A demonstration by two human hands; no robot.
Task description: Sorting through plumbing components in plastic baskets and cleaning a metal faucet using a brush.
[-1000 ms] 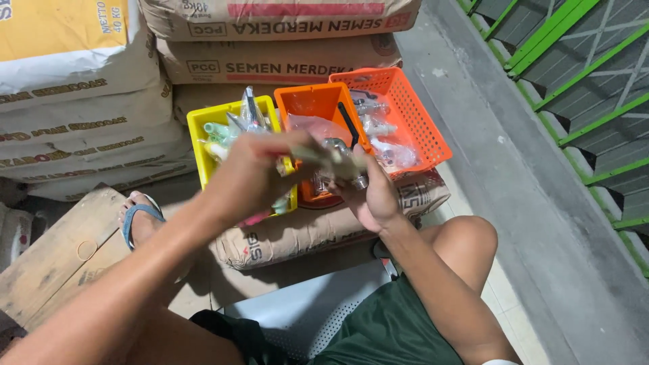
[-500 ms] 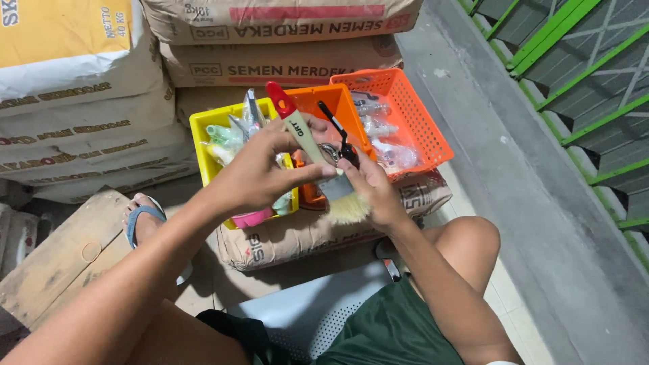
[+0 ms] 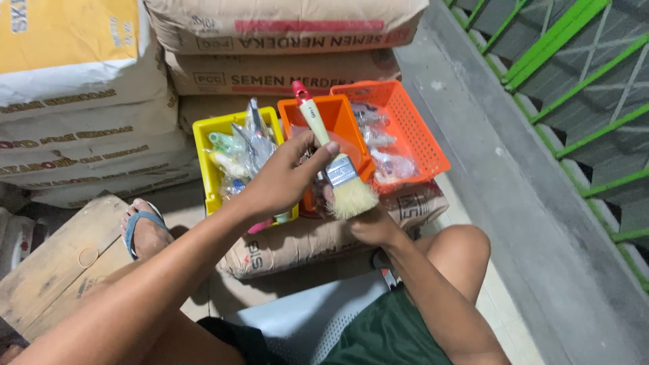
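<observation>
My left hand grips a paintbrush around its metal band, thumb across the front. The brush has a pale wooden handle with a red tip that points up and away, and its cream bristles point down toward me. My right hand is under the bristles, fingers cupped around the brush head from behind. Both hands hover over a brown paper sack in front of my knees.
A yellow basket of wrapped small items, an orange bin and an orange mesh basket of clear packets stand on the sack. Stacked sacks rise behind. Wooden plank and my sandalled foot left; concrete ledge and green railing right.
The brush has come up out of the cluster between my hands and swung more upright. My left hand slid to its metal band; my right hand dropped below the bristles.
</observation>
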